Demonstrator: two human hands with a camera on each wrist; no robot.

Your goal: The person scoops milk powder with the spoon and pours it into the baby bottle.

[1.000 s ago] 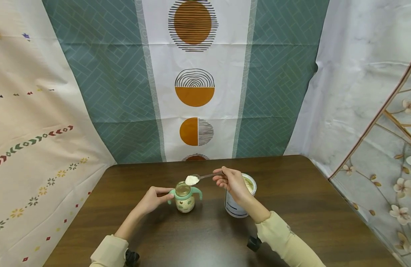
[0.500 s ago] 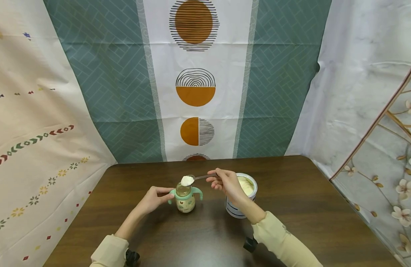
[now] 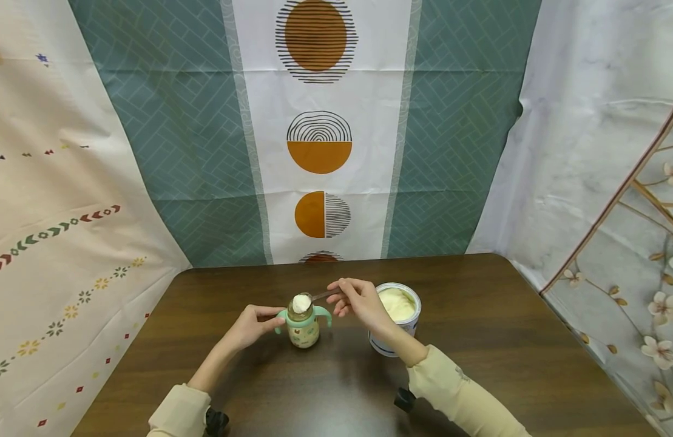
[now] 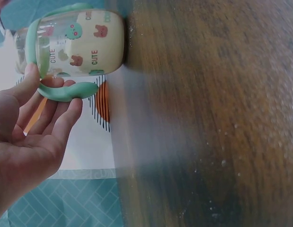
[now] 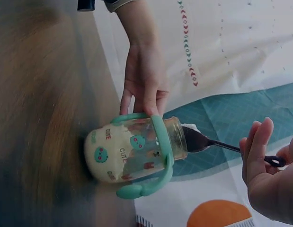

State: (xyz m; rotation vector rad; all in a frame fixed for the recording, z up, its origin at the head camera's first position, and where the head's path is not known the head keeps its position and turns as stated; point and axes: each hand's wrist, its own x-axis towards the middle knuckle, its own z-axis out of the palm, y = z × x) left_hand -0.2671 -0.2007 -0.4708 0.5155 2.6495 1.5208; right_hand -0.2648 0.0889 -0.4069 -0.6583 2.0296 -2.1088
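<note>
A clear baby bottle (image 3: 303, 335) with green handles and cute printed faces stands upright on the table. Pale powder fills its lower part, as the left wrist view shows. My left hand (image 3: 250, 326) holds the left handle (image 4: 66, 92) between thumb and fingers. In my right hand (image 3: 359, 301) is a spoon (image 5: 197, 141), gripped by its thin handle. A heap of white powder (image 3: 301, 303) lies in the spoon's bowl, right at the bottle's open mouth (image 5: 178, 137). Whether the spoon touches the rim, I cannot tell.
An open white can (image 3: 409, 328) of pale powder stands right of the bottle, just beside my right forearm. Brown wooden table (image 3: 249, 388) lies under everything. Small white specks dot its surface in the left wrist view. Patterned cloths (image 3: 199, 152) hang behind and at both sides.
My right hand has moved left with the loaded spoon, from the bottle's right side to over its mouth. More of the can's powder shows. The left hand and bottle stay put.
</note>
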